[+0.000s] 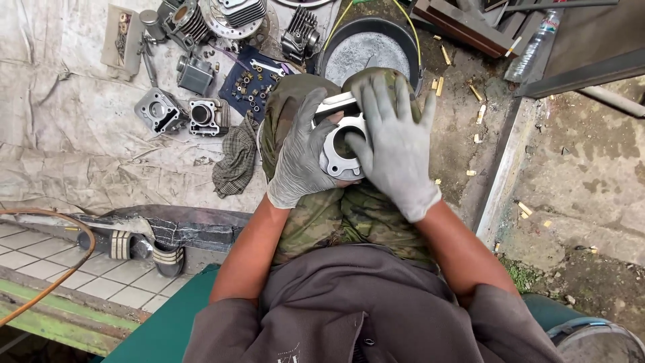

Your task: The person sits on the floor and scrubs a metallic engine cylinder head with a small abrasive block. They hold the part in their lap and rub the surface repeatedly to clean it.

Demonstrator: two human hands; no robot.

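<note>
Clear plastic bottle with coloured label lies top right by metal bars | left hand grips silver engine cylinder on the camouflage knees | right hand spread flat over it | spare cylinders, checked rag on tarp, black pan beyond.

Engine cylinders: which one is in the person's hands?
The shiny cylinder on the lap, gripped by the left hand; two duller ones lie on the tarp.

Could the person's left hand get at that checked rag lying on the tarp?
Probably yes, once freed: the left hand grips the metal cylinder now, but the checked rag lies close beside it with nothing between.
</note>
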